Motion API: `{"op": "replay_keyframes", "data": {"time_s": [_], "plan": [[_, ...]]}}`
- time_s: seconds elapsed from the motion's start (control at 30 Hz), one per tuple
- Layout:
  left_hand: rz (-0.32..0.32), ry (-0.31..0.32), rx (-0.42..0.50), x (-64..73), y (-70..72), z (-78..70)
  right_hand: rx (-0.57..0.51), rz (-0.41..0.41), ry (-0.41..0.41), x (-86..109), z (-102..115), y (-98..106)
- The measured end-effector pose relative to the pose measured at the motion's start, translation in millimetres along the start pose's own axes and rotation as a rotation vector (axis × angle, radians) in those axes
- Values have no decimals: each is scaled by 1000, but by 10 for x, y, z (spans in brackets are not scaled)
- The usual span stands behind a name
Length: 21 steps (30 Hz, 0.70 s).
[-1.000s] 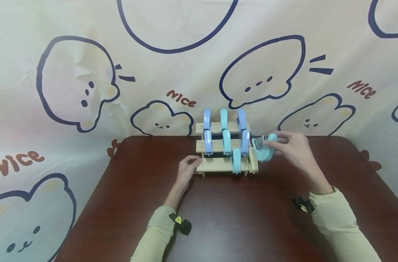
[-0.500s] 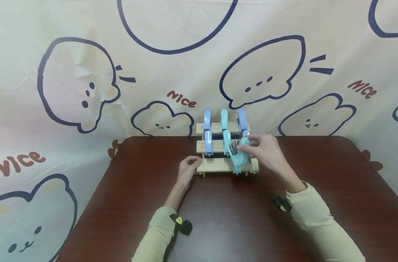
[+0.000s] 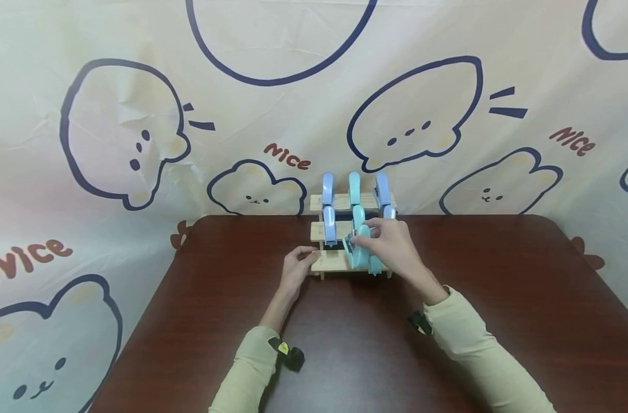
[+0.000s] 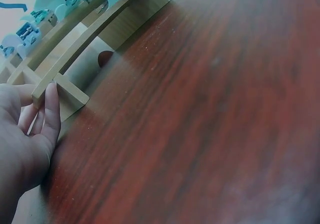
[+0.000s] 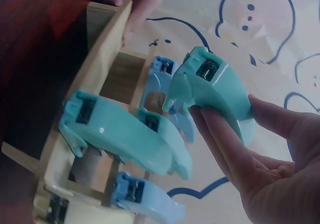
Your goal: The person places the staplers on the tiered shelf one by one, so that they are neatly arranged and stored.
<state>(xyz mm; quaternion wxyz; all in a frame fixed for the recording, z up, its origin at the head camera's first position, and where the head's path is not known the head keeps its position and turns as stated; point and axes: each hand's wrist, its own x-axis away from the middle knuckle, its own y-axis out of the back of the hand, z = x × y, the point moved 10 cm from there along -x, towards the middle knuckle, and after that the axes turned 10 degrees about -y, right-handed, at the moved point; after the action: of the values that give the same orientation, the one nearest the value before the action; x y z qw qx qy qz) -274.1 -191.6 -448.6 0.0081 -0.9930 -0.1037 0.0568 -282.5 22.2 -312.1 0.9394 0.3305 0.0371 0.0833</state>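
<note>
My left hand (image 3: 295, 267) pinches the left end of the bottom board of a three-tier wooden rack (image 3: 328, 261), thumb in front in the left wrist view. With its thumb and fingers, my right hand (image 3: 394, 244) grips a teal spring clothes peg (image 5: 220, 81). In the head view this peg overlaps the bottom board's middle; the right wrist view shows it apart from the boards. Another teal peg (image 5: 120, 131) is clipped on the bottom board beside a cream peg (image 5: 85, 214), which my right hand hides in the head view.
Blue pegs (image 3: 328, 189) and teal pegs (image 3: 354, 188) stand on the upper two boards. The rack sits near the back of a dark red-brown table (image 3: 345, 350). Behind it hangs a pale cloth (image 3: 324, 115) printed with cartoon outlines.
My right hand has carried the teal peg leftward, from right of the rack to over the bottom board's middle. My left hand keeps its hold on the board's left end.
</note>
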Motion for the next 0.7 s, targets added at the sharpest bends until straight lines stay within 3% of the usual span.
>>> {"op": "replay_keyframes", "data": {"time_s": [0.07,0.1,0.3,0.5,0.7], "plan": [[2,-10,3,45,-12,-100,9,-12,28,5,25,-49],[1,-12,4,39,-9,-82,10,-21,42,6,33,-76],[-28,-4,7,-94,39,248,52,-62,132,10,69,-243],[-22,-18,28,-96,25,249,138,-91,141,-12,99,-372],[-10,-33,40,-82,24,224,141,-115,141,-38,82,-461]]}}
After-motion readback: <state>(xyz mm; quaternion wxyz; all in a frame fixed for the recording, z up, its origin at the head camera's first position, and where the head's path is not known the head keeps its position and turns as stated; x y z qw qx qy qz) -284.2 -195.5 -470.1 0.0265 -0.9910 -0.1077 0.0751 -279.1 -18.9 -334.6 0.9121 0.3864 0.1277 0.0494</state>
